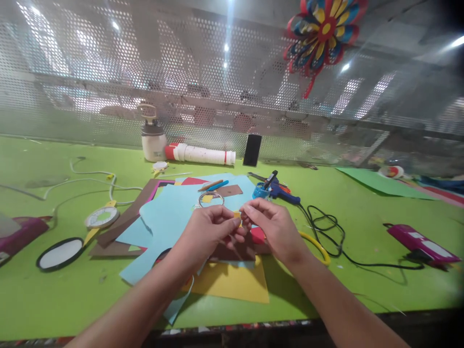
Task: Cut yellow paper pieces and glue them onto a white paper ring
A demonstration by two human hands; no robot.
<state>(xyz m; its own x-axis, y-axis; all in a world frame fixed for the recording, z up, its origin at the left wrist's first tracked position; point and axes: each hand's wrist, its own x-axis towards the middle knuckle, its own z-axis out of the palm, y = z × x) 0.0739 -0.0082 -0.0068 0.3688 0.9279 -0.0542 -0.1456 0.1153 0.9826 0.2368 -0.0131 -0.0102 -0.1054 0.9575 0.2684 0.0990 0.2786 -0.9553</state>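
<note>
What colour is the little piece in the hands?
The little piece is yellow; it shows best in the head view.

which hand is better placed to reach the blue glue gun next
Probably the right hand: the blue glue gun lies just beyond it, on its own side. The left hand is farther away and appears to pinch a small yellow piece; whether the right also grips it is unclear.
</note>
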